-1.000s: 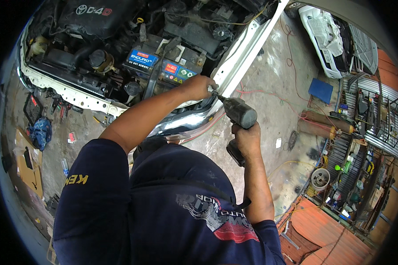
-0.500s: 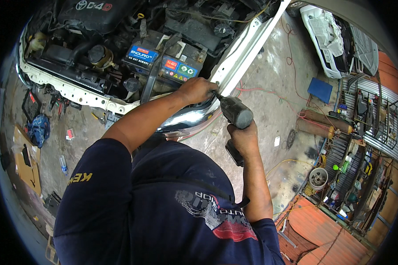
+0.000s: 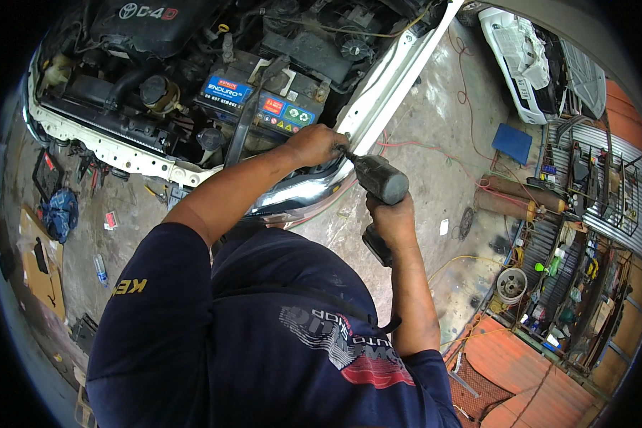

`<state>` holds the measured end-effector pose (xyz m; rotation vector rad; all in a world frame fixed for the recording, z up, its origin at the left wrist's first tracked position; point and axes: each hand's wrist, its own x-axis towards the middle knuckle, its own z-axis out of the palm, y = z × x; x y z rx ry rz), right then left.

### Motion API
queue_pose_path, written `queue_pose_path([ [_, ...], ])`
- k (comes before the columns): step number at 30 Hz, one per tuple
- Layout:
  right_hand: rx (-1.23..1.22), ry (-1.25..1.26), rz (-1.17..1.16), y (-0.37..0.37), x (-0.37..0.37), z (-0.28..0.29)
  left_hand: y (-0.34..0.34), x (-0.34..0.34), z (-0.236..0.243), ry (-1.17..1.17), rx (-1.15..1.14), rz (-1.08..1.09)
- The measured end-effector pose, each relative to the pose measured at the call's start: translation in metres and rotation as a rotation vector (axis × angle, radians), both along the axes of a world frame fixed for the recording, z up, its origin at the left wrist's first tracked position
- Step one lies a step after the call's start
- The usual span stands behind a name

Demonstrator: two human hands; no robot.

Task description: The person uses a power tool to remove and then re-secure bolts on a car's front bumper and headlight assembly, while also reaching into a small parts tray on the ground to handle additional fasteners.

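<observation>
My right hand grips a black cordless impact driver, its nose angled up-left onto the front corner of the white car body. My left hand is closed at that nose, with its fingertips on something small that I cannot make out, just inside the white fender edge. The car's battery, with blue labels, sits in the open engine bay behind my left hand. A chrome bumper section lies below the corner, partly behind my left forearm.
Red hoses run over the concrete floor. At right are a detached white bumper, a blue square panel, gas cylinders, a steel wheel and cluttered racks. At left lie cardboard, a bottle and scattered tools.
The driver and my right hand have shifted slightly left from where they were a second ago. My left hand stays at the tool's nose, its fingers moved very little.
</observation>
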<state>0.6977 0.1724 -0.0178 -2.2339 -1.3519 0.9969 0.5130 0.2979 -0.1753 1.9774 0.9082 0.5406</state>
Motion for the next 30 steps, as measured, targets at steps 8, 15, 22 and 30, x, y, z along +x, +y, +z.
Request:
queue_pose_path([
  [8,0.026,-0.042,0.002,0.004,-0.006,0.006,-0.002,-0.002,0.003,0.036,0.003,-0.002],
  [15,0.006,-0.082,0.039,0.006,-0.006,0.007,0.000,0.000,-0.001,0.001,0.012,0.002],
  [22,0.024,-0.100,0.077,0.006,-0.003,0.007,-0.003,0.001,-0.001,0.011,0.030,0.025],
  [30,0.032,-0.097,0.207,0.008,-0.001,0.017,-0.003,-0.001,0.000,0.013,0.024,0.016],
])
